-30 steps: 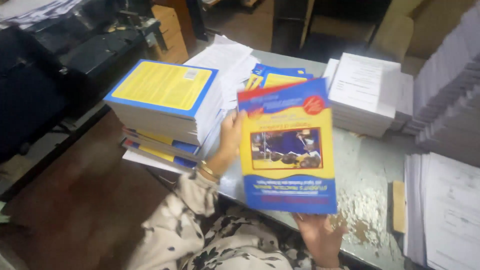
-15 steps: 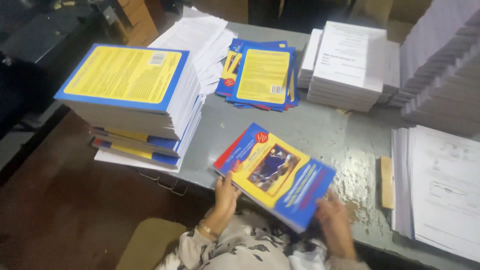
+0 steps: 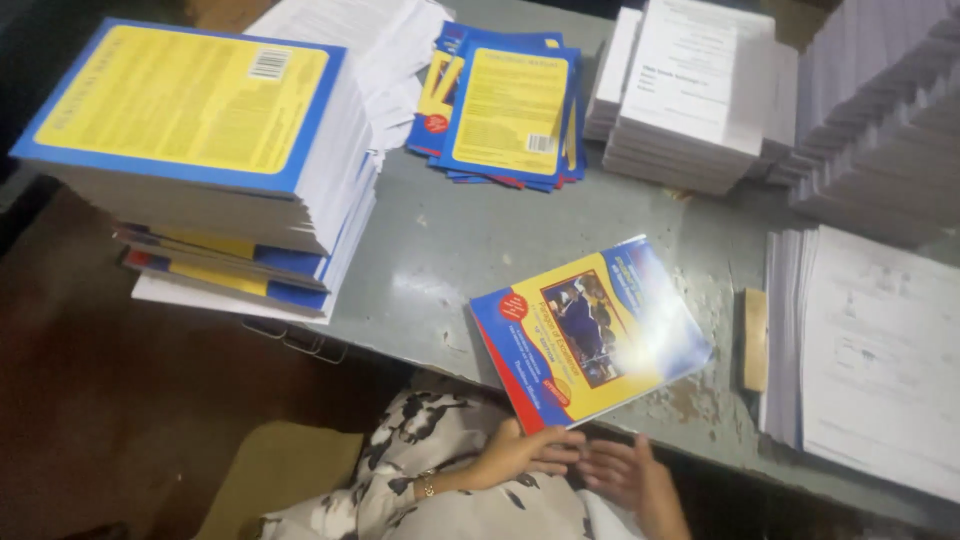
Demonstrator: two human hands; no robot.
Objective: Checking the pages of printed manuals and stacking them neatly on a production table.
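Blue-covered book (image 3: 590, 330) now lies released on the grey table (image 3: 440, 250), both left hand (image 3: 525, 455) and right hand (image 3: 625, 475) open-fingered just below it.

From my feed the book (image 3: 590, 330) has a glossy paper cover, there's a white glare patch washing out its right side. The table (image 3: 450, 250) looks like painted metal, grey, scuffed and worn rough with paint flaking near the front edge. Small block (image 3: 755, 340) beside the book reads as bare wood, matt. The white stacks (image 3: 880, 350) are plain matt paper. My sleeve (image 3: 420, 470) is soft printed cloth, and there's a shiny metal bracelet (image 3: 428, 486) on my wrist.
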